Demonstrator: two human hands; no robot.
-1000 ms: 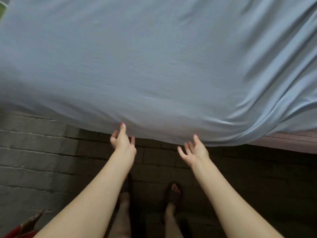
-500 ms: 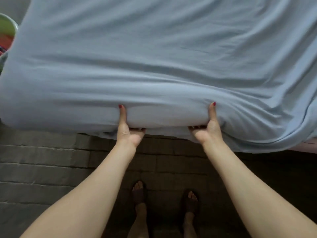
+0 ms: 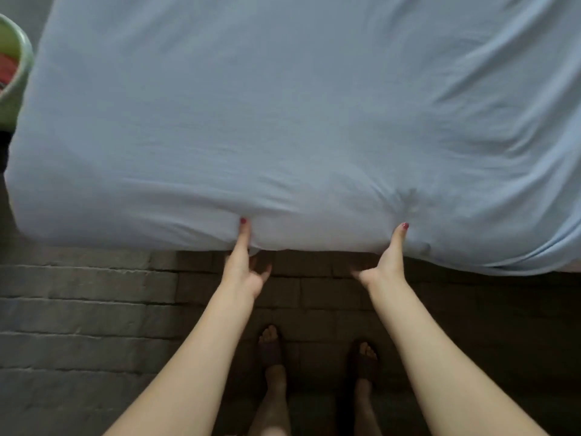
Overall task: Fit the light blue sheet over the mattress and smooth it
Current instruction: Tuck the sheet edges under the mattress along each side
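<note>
Sheet [image 3: 283, 121] covers the mattress, its near edge above both hands. Left hand [image 3: 243, 269] and right hand [image 3: 385, 265] each pinch that edge, thumbs on top, fingers curled beneath.

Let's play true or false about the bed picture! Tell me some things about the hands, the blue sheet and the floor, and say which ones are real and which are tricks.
1. Both hands are at the near edge of the light blue sheet. True: the left hand and the right hand each press a thumb up against its side.
2. The sheet is perfectly flat everywhere. False: it has folds and wrinkles on the right.
3. The person is standing on the floor in open-toed sandals. True.
4. A green basket sits on top of the bed. False: it is off the bed, at the left edge of the view.
5. The sheet is bright red. False: it is light blue.
</note>
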